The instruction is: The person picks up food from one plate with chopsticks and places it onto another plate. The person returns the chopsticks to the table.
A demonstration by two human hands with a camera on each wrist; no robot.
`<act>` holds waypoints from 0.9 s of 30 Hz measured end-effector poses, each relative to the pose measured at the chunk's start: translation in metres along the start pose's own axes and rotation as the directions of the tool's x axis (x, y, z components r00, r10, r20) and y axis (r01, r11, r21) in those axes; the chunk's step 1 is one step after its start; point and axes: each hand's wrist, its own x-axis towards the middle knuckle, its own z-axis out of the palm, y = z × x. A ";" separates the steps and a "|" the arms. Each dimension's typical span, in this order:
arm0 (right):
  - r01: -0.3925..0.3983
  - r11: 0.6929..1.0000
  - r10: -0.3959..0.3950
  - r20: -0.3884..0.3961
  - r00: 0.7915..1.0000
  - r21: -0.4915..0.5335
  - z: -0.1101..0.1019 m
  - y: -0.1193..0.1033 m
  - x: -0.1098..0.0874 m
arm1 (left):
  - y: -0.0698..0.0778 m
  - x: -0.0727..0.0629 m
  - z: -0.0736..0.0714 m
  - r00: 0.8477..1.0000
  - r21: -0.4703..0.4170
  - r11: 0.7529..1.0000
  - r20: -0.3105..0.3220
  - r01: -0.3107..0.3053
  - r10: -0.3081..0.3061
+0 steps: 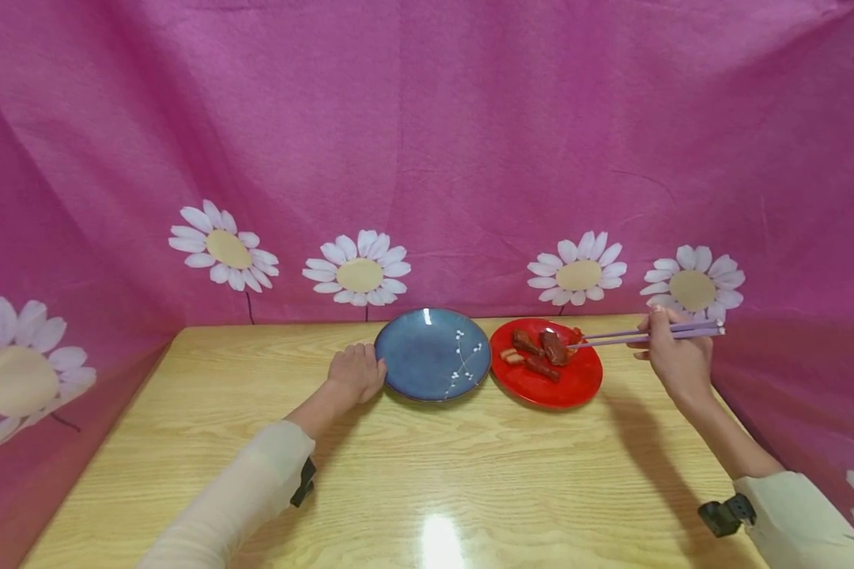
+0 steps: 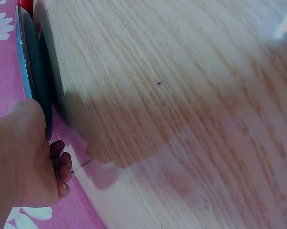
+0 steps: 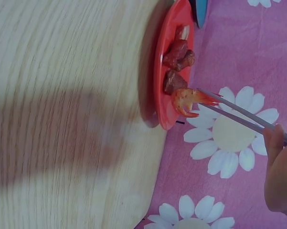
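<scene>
My right hand (image 1: 679, 359) holds a pair of purple chopsticks (image 1: 655, 333) above the right side of the red plate (image 1: 569, 391). In the right wrist view the chopstick tips are at the tail of an orange shrimp (image 3: 185, 99), which is at the plate's edge; whether it is lifted I cannot tell. Dark brown drumstick-shaped meat pieces (image 1: 541, 368) and a pale striped piece (image 1: 512, 357) lie on that plate. At the left rim of a blue plate (image 1: 427, 359) with white blossoms, my left hand (image 1: 356, 373) grips the edge, its fingers curled.
Both plates stand side by side near the back edge of the wooden table (image 1: 427, 458). A pink cloth (image 1: 455, 158) with large daisies hangs behind and at both sides. Small black devices (image 1: 726, 515) are strapped at the wrists.
</scene>
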 end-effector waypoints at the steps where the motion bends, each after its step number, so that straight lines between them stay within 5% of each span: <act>1: -0.002 1.000 0.002 -0.001 1.000 -0.010 -0.001 0.001 0.000 | 0.000 0.000 0.000 1.000 0.000 1.000 -0.004 0.001 -0.001; 27: 0.036 0.995 -0.029 0.074 0.997 -0.094 0.001 0.003 0.002 | 0.000 0.001 0.002 1.000 0.010 1.000 0.014 0.009 -0.009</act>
